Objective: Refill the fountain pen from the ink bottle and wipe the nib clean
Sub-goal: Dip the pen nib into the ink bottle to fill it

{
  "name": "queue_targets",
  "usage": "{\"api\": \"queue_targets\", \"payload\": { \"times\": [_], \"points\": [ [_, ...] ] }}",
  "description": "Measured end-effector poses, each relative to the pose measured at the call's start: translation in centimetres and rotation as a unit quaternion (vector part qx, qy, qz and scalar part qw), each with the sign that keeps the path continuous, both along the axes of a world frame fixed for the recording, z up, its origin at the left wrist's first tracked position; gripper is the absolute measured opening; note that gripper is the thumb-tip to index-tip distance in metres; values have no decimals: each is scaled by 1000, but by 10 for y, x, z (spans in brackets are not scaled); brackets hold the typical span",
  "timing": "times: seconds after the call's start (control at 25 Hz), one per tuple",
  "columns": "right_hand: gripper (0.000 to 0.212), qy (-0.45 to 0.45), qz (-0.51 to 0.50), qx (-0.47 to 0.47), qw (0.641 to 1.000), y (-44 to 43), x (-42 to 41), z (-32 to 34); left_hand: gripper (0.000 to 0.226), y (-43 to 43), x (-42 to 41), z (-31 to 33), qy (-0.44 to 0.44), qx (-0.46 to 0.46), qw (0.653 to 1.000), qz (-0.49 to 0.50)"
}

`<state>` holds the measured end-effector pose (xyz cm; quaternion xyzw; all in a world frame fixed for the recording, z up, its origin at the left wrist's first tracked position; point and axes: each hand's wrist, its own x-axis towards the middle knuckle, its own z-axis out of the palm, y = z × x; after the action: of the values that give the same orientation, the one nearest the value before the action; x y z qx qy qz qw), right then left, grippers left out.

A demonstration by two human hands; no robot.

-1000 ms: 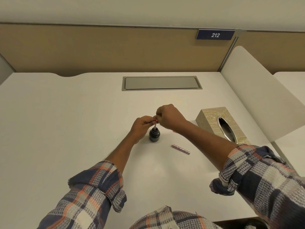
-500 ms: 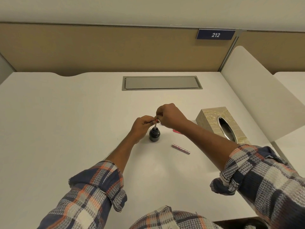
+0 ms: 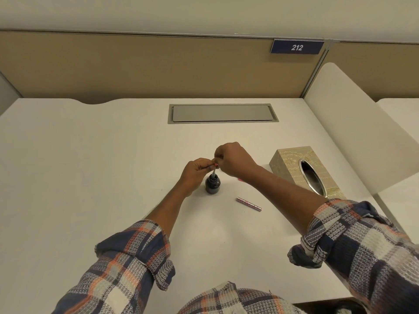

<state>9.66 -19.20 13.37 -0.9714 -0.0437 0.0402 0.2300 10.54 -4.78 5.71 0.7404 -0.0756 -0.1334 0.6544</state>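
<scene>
A small dark ink bottle (image 3: 212, 184) stands open on the white desk (image 3: 90, 177). A thin pen section (image 3: 214, 171) stands upright with its lower end dipped in the bottle's mouth. My left hand (image 3: 195, 171) pinches the section near its top, and my right hand (image 3: 231, 158) pinches the red end just above it. A pink metallic pen barrel (image 3: 249, 203) lies on the desk to the right of the bottle. A small pink piece (image 3: 241, 179) shows under my right wrist, mostly hidden.
A beige patterned tissue box (image 3: 292, 164) with an oval metal opening stands at the right. A grey cable hatch (image 3: 223, 113) is set in the desk behind. A white divider panel (image 3: 353, 132) rises at the right edge.
Both hands stay at the pen over the bottle; my right hand has shifted very slightly at the top end. Nothing else has moved.
</scene>
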Motion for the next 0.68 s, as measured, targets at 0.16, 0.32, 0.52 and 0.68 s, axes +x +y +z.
{"api": "queue_targets", "payload": {
  "times": [0.16, 0.32, 0.52, 0.68],
  "points": [
    [18, -9, -2, -30, 1000, 1, -2, 3, 20, 0, -1, -1, 1, 1, 1000, 1],
    [16, 5, 1, 14, 1000, -1, -2, 4, 19, 1, -1, 1, -7, 2, 1000, -1],
    [15, 6, 5, -21, 1000, 0, 0, 2, 17, 0, -1, 0, -7, 9, 1000, -6],
    [17, -7, 2, -47, 999, 1, -2, 2, 20, 0, -1, -1, -5, 17, 1000, -3]
  ]
}}
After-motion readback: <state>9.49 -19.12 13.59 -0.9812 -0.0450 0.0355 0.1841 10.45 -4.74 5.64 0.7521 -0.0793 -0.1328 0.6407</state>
